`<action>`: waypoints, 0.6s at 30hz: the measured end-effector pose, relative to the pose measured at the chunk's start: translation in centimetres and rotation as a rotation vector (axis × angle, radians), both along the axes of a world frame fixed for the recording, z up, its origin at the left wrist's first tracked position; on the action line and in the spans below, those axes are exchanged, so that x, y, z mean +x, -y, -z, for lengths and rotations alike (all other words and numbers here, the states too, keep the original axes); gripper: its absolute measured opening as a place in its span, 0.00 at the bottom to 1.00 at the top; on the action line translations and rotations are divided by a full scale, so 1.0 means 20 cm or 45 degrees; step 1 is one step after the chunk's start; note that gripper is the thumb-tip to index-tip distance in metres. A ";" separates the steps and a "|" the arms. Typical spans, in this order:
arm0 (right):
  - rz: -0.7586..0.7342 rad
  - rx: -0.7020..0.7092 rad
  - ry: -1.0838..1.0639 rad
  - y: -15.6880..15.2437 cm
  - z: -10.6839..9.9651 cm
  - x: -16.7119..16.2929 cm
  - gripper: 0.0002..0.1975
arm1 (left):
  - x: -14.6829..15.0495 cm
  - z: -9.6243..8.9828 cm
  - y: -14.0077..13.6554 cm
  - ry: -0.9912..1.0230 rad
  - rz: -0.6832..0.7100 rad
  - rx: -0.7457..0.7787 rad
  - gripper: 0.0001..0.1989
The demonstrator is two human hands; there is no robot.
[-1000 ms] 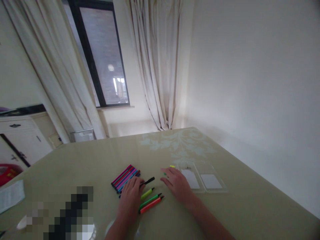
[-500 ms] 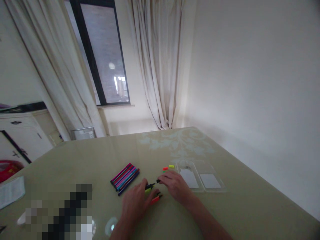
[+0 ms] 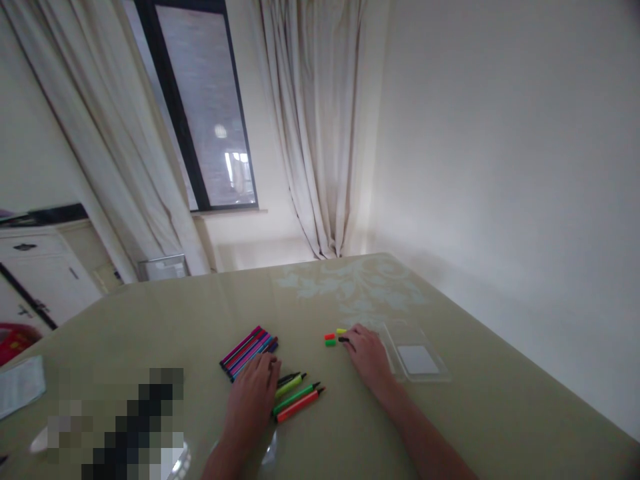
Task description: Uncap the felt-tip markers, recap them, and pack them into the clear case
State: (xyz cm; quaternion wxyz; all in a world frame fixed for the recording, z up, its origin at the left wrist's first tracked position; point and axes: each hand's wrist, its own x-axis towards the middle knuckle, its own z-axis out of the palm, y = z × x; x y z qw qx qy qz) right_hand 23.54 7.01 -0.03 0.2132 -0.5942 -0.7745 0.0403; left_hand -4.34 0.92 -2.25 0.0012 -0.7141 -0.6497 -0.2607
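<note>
The black cap [image 3: 343,340] sits at the thumb and fingertips of the right hand [image 3: 369,357], pinched narrowly at their left edge; just beside it lie the orange cap [image 3: 329,337], green cap [image 3: 330,343] and yellow cap [image 3: 341,331]; the left hand [image 3: 253,390] is lowered by the row of coloured pens [image 3: 247,350], and whether its fingers grip anything cannot be told; the black marker [image 3: 295,378], yellow-green marker [image 3: 290,387], green marker [image 3: 297,399] and orange-red marker [image 3: 301,405] lie uncapped to its right; a clear case [image 3: 433,379] rests beyond the right forearm.
</note>
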 end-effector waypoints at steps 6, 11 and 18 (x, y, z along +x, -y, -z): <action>0.048 -0.001 0.087 0.00 0.01 -0.01 0.11 | -0.09 0.01 -0.01 -0.117 -0.298 -0.012 0.14; 0.055 -0.057 0.101 0.01 -0.01 -0.02 0.13 | -0.10 0.02 -0.02 -0.103 -0.273 -0.149 0.11; 0.057 -0.059 0.047 0.01 -0.04 0.01 0.14 | -0.05 0.03 -0.03 -0.088 -0.184 0.068 0.10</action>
